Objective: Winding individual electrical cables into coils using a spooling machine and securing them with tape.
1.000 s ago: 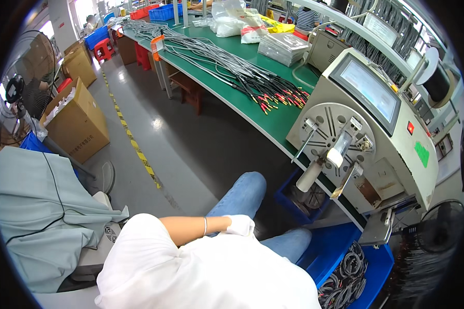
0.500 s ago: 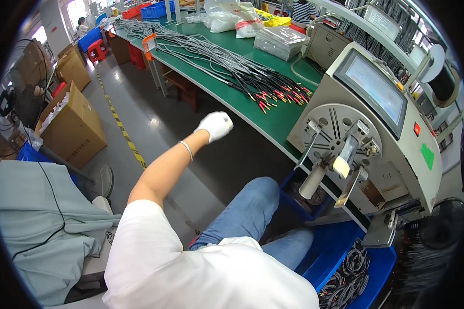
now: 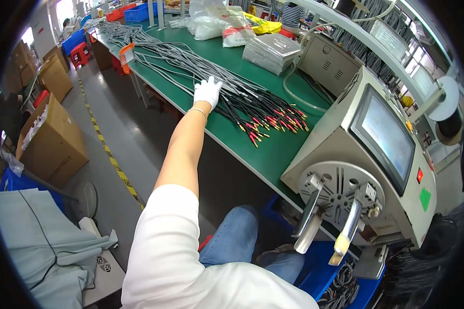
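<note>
My left hand (image 3: 208,92), in a white glove, reaches out over the bundle of grey cables (image 3: 178,57) on the green table. Its fingers are apart and touch the near side of the bundle; no cable is visibly gripped. The cables' black ends fan out to the right of the hand and carry red and gold plugs (image 3: 278,121). My right hand is out of sight. A beige winding machine (image 3: 317,136) stands at the right, with a screen and a slotted round disc (image 3: 340,193) bearing several metal arms.
Beneath the disc, a blue bin (image 3: 314,280) holds coiled cables. Clear flat packs (image 3: 271,51) and plastic bags (image 3: 209,20) lie at the table's back. Left, across the floor with its striped tape (image 3: 108,152), stand cardboard boxes (image 3: 62,141) and a cloth-covered seat (image 3: 41,237).
My left hand has moved forward from beside the table's edge onto the cables, and its curled fingers have spread. The whole view has shifted, with the machine now lower in it.
</note>
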### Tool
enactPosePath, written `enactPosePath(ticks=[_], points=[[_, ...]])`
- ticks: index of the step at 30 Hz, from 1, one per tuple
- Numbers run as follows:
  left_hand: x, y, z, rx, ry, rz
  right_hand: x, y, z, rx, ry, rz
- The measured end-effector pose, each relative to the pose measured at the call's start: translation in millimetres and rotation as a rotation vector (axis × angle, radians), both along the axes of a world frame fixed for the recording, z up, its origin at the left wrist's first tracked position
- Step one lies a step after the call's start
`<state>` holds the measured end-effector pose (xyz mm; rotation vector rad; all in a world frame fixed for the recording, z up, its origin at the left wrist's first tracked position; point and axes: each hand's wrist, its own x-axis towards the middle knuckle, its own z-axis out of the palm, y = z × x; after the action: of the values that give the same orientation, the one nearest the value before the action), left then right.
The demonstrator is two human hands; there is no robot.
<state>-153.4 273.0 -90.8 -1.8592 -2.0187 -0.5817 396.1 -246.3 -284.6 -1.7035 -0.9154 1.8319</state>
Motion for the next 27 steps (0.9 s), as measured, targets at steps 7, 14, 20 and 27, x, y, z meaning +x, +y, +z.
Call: enactPosePath(ticks=[7, 14, 20, 27], points=[[-21, 23, 11, 0.009, 0.235, -0.213, -11, 11, 21, 0.009, -0.164, 0.018], [-25, -16, 83, 0.483, -0.224, -0.356, -38, -33, 41, 0.015, -0.269, -0.002], [-15, -79, 175, 0.813, -0.302, -0.346, -68, 23, 117, 0.429, -0.857, 0.169], [99, -198, 250, 0.789, -0.389, -0.952, -49, 32, 169, 0.534, -0.701, -0.338]])
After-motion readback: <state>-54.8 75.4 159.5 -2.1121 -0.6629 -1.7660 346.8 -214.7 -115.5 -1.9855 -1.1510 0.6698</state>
